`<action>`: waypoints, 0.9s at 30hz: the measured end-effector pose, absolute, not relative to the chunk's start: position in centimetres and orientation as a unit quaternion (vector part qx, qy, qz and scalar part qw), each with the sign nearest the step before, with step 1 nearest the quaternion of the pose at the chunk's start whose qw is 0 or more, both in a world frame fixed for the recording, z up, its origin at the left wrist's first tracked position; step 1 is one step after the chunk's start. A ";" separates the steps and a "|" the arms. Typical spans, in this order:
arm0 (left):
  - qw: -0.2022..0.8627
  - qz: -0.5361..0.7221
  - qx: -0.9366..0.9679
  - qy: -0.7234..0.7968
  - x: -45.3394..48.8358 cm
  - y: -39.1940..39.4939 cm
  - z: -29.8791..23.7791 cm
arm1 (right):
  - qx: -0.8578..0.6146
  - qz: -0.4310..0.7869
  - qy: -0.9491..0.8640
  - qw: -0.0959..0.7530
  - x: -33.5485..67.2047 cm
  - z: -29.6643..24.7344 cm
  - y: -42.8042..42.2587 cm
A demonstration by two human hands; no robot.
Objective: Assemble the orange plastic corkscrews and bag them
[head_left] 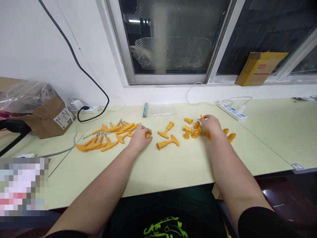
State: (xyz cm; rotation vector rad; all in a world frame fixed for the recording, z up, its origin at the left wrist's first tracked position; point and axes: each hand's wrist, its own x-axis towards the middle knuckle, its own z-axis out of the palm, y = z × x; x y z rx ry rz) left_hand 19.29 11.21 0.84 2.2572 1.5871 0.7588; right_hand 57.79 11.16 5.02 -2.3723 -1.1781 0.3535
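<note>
My left hand (140, 137) rests on the pale green table (173, 165), fingers curled round an orange plastic piece (148, 135) at the edge of a heap of orange T-handle corkscrews (109, 137) with metal spirals. My right hand (210, 124) lies over a cluster of small orange cone caps (192, 129), pinching one small orange cap (202, 116) at its fingertips. Between the hands lie two assembled orange corkscrews with caps (167, 142).
A cardboard box (47, 115) with a plastic bag stands at the left, next to a power strip (85, 108) with a black cable. A clear packet (158, 110) lies near the wall. Another power strip (232, 111) sits at the right; a yellow box (260, 67) leans on the windowsill.
</note>
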 end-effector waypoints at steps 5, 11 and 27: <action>0.143 0.270 0.775 0.553 19.2 11.1 1.0 | -0.868 0.126 -0.430 0.213 58.1 4.7 11.2; 0.136 0.285 0.774 0.549 19.1 11.0 1.4 | -0.864 0.108 -0.436 0.227 58.1 4.5 11.2; 0.341 0.492 0.696 0.398 20.9 9.4 3.2 | -0.551 0.133 -0.635 0.525 52.4 5.2 10.0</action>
